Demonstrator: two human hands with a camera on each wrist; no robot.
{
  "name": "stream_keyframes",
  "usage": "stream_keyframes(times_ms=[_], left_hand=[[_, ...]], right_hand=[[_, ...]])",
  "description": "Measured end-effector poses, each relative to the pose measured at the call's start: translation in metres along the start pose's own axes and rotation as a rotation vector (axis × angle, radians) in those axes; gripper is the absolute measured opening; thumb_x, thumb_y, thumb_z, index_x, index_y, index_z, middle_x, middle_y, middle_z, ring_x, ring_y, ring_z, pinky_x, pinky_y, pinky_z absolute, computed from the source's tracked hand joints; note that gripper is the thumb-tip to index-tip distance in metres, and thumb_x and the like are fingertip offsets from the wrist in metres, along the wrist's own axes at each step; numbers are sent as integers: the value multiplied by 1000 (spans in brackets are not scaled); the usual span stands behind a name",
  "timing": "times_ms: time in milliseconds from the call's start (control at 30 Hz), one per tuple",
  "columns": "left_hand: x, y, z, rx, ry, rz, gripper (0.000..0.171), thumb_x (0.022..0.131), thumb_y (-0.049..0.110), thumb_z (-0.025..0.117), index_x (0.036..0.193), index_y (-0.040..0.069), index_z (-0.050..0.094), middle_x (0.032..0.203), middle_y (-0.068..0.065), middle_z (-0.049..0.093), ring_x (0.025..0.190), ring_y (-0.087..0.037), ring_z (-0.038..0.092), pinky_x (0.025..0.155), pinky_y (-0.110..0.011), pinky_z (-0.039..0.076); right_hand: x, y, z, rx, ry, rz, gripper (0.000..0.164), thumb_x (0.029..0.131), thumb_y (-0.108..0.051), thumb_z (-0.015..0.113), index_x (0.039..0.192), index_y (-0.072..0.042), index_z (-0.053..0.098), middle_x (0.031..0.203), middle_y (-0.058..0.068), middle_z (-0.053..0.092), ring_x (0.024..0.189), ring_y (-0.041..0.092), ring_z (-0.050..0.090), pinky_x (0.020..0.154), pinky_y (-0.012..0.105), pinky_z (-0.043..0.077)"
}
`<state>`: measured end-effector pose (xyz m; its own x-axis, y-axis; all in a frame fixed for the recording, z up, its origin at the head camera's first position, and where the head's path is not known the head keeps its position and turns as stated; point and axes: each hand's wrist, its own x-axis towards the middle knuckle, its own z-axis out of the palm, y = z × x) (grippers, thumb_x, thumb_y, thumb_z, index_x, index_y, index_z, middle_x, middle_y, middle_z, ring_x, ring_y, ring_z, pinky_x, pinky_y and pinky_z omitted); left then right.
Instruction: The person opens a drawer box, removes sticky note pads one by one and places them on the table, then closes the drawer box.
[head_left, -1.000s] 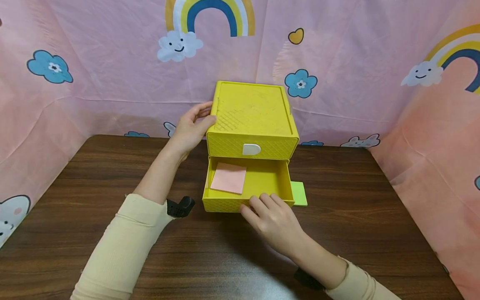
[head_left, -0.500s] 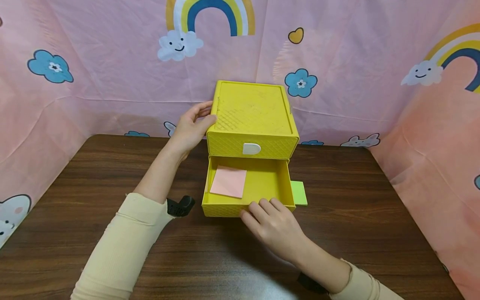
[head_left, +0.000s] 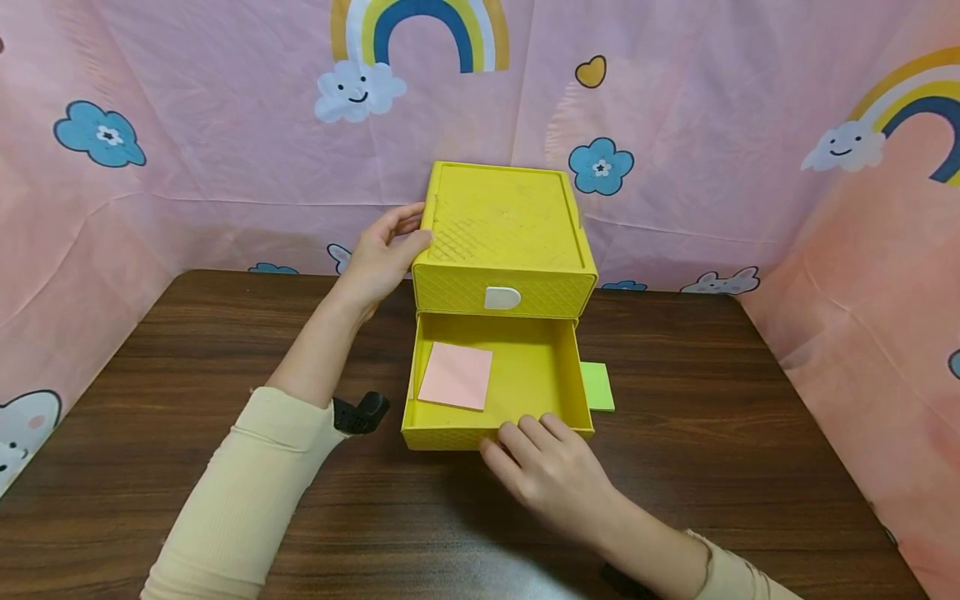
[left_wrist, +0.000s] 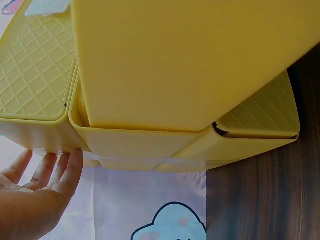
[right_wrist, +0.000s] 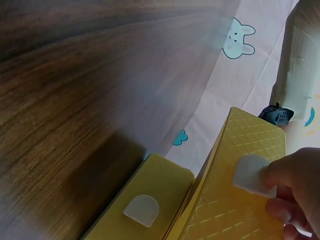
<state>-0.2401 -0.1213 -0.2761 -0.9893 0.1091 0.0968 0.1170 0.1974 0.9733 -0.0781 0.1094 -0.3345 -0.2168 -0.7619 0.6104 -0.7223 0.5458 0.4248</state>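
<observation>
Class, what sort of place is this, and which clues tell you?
Probably a staged indoor tabletop space: a dark wood-grain table, pink rainbow-printed fabric around three sides, and a yellow plastic drawer unit on top.

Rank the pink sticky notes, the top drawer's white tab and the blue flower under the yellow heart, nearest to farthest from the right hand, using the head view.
From the right hand:
1. Pink sticky notes: left side of the open drawer.
2. White tab: on the top drawer's front.
3. Blue flower: on the backdrop.
</observation>
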Motion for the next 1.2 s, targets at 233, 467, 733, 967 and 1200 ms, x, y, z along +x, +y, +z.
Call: stream_keyframes(times_ms=[233,467,733,967,1200], left_hand=[[0,0,0,10,0,-1,51,90,28,54,139,22,41,135,-5,43,119,-18,46,95,-36,43],[1,-1,1,-2,5,20,50,90,25,54,138,19,43,134,-7,44,118,-19,48,95,-35,43],[1,-2,1,3,5,23,50,90,26,54,138,19,43,134,-8,44,118,-20,47,95,-36,43],[0,-1,0,5,5,14,50,90,27,54,138,20,42,135,-7,43,119,-19,47,96,-36,42],[0,-1,1,-10,5,26,50,90,25,55,138,19,43,135,-8,44,118,-19,47,95,-36,43]], right_hand=[[-1,-3,-3,8,-4,-11,32,96,0,34,86,-9,64,74,1,53,62,16,47,55,22,36],[-1,-7,-7,-16,-3,-34,33,95,1,35,85,-10,64,73,1,53,62,16,47,55,22,37],[0,-10,-11,-9,15,-55,30,93,1,37,84,-9,64,72,1,53,61,15,46,54,21,37],[0,-12,-15,1,0,-56,30,93,0,37,84,-10,63,73,0,53,60,15,45,54,20,36],[-1,-14,-17,0,-3,-62,29,93,0,37,84,-10,64,73,0,53,60,14,44,53,20,36]])
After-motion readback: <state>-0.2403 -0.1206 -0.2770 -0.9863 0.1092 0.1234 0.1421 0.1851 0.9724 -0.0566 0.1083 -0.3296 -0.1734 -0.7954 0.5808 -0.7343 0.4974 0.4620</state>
